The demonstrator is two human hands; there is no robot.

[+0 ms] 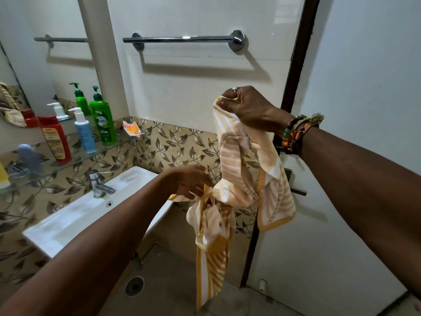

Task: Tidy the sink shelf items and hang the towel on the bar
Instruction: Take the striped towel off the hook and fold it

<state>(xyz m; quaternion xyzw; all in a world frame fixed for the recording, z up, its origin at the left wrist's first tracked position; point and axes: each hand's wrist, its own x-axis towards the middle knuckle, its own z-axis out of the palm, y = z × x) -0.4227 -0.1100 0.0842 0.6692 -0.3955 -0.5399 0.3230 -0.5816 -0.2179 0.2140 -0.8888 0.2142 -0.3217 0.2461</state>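
A yellow and white striped towel [237, 179] hangs crumpled in the air below the chrome towel bar [184, 39], which is bare. My right hand [248, 108] pinches the towel's top corner at chest height. My left hand [191, 181] is lower, fingers loosely spread against a fold of the towel; whether it grips the cloth is unclear. On the glass shelf [75, 156] at the left stand a red bottle [55, 139], a blue and white pump bottle [83, 131] and a green pump bottle [102, 118], with a small orange sachet [133, 128] at the shelf's right end.
A white sink [75, 215] with a chrome tap [98, 183] sits under the shelf. A mirror [45, 53] covers the left wall. A door with a dark frame [293, 65] and a lever handle stands behind the towel. A floor drain [134, 286] lies below.
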